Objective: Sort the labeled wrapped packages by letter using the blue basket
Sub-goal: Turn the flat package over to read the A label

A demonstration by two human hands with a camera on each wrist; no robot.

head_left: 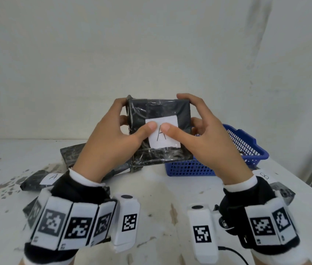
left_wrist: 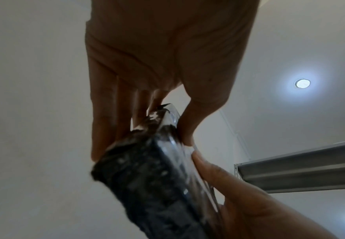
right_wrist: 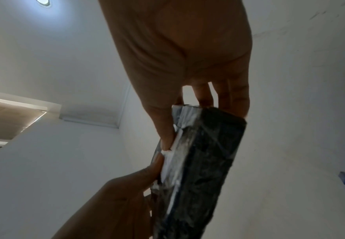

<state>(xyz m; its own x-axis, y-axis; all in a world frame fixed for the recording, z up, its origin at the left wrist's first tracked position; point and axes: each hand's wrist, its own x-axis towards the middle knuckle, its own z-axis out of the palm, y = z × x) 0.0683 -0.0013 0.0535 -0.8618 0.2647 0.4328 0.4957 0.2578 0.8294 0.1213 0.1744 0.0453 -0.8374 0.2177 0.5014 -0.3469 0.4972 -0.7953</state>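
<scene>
holding one a-package [head_left: 162, 111] | two hands: left hand [head_left: 111, 142], right hand [head_left: 208, 142] | one blue basket [head_left: 247, 148]

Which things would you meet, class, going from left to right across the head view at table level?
Package labelled A lying on the table → left hand → held package labelled A → right hand → blue basket → package labelled B.

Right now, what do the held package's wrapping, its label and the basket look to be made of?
Held package: black plastic film under clear glossy tape, judging by wrinkles and shine; contents hidden. Label: matte white paper, it seems, with a handwritten A. Blue basket: moulded rigid plastic with mesh walls. Left hand and right hand both grip the package.
</scene>
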